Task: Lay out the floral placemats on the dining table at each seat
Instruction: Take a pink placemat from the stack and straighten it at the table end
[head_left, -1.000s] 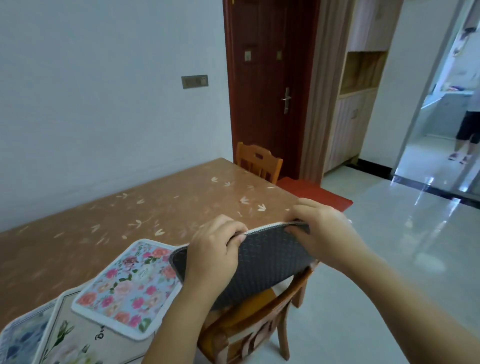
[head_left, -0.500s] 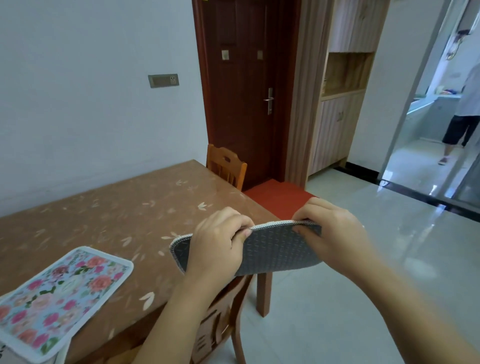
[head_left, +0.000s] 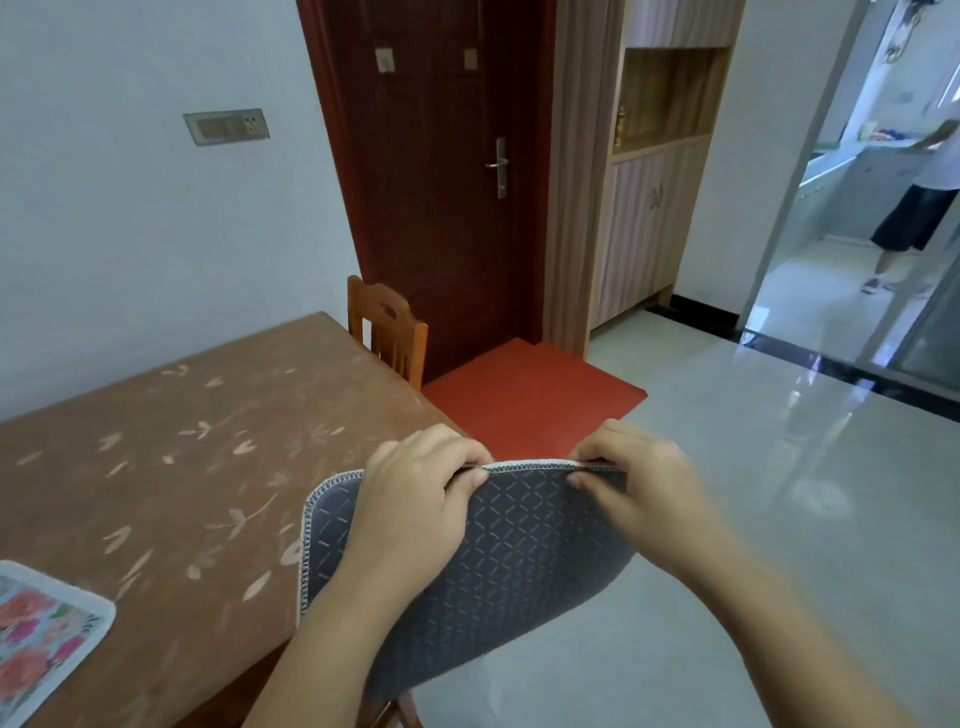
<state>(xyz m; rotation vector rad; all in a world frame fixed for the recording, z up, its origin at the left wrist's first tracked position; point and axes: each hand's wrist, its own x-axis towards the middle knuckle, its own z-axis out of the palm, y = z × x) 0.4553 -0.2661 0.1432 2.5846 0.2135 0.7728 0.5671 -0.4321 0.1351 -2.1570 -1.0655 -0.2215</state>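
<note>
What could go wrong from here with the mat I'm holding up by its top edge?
1. The held placemat shows its grey backing toward the camera; set down without care, it may land grey side up.
2. The left hand and right hand pinch only its top edge, and much of it hangs beyond the edge of the table, over the floor. A slip would likely drop it there.

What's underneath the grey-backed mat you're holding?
Beneath the mat, pinched by left hand and right hand, show the table edge, a sliver of wooden chair and floor tile. The rest of the chair is covered.
</note>
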